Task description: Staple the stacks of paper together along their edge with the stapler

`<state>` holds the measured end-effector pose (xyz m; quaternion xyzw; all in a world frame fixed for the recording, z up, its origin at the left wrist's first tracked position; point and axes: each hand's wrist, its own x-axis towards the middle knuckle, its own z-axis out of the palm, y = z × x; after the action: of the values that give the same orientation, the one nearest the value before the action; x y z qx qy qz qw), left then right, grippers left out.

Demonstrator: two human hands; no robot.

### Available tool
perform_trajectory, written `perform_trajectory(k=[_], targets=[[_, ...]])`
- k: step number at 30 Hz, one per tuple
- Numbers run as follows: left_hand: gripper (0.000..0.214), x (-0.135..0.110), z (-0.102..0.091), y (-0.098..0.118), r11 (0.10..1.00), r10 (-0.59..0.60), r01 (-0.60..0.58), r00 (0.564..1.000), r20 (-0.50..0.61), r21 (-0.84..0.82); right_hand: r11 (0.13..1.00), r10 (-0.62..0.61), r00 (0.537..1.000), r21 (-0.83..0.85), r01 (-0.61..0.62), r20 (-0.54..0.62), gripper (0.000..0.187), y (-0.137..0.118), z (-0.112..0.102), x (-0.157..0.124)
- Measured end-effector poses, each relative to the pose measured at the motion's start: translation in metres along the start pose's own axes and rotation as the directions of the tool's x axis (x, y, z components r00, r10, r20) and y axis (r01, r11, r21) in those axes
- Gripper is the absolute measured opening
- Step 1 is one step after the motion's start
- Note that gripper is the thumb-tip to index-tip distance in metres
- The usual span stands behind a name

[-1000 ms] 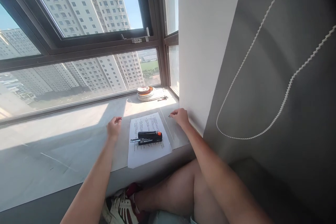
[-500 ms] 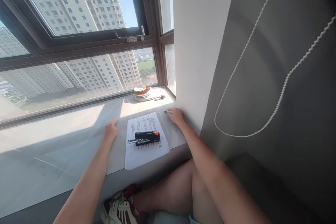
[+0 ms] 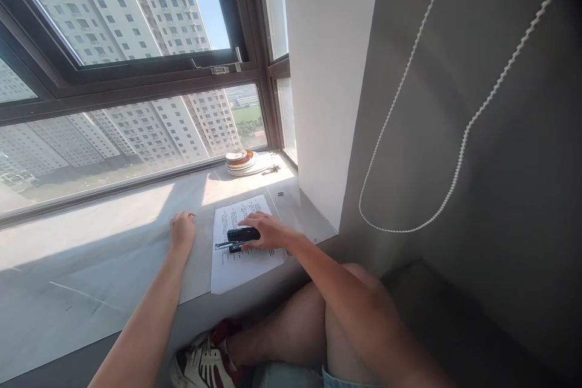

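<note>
A black stapler, swung open with its silver magazine pointing left, lies on a printed sheet of paper. My right hand reaches over the stapler's right end, thumb on the near side and fingers across the far side, covering its orange part. Left of the paper, my left hand rests on the windowsill with its fingers out and nothing in it. A small strip of staples, as it looks from here, lies on the sill beyond the paper's right edge.
A stack of plates stands in the sunlit window corner, with a small dark bunch of something, perhaps keys, beside it. The sill's front edge runs above my crossed legs. A beaded blind cord hangs at right.
My right hand has let go of the small strip on the sill and moved left and nearer, onto the stapler. My left hand stays about where it was.
</note>
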<state>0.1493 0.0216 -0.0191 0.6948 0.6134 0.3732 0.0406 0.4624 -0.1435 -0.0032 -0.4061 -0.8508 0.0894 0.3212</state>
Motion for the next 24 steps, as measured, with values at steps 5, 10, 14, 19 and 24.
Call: perform_trajectory(k=[5, 10, 14, 19, 24], targets=[[0.027, -0.039, 0.002, 0.032, 0.989, 0.089, -0.09, 0.996, -0.017, -0.117, 0.996, 0.082, 0.994, -0.032, -0.08, 0.069, 0.033, -0.002, 0.015, 0.008], [0.024, -0.076, -0.008, 0.055, 0.855, 0.24, -0.196, 0.97, 0.03, -0.481, 0.98, 0.178, 0.984, 0.094, -0.177, -0.006, 0.024, -0.005, 0.014, 0.009], [0.028, -0.078, -0.014, 0.062, 0.763, 0.342, -0.184, 0.928, 0.145, -0.619, 0.965, 0.239, 0.969, 0.13, -0.23, -0.064, 0.027, -0.002, 0.003, 0.006], [0.02, -0.078, -0.015, 0.068, 0.692, 0.52, -0.306, 0.839, 0.157, -0.654, 0.959, 0.261, 0.965, 0.12, -0.255, -0.034, 0.022, 0.008, 0.0, 0.002], [0.012, -0.079, -0.014, 0.069, 0.661, 0.645, -0.436, 0.746, 0.164, -0.611, 0.962, 0.228, 0.973, 0.158, -0.223, -0.014, 0.019, 0.015, 0.007, 0.005]])
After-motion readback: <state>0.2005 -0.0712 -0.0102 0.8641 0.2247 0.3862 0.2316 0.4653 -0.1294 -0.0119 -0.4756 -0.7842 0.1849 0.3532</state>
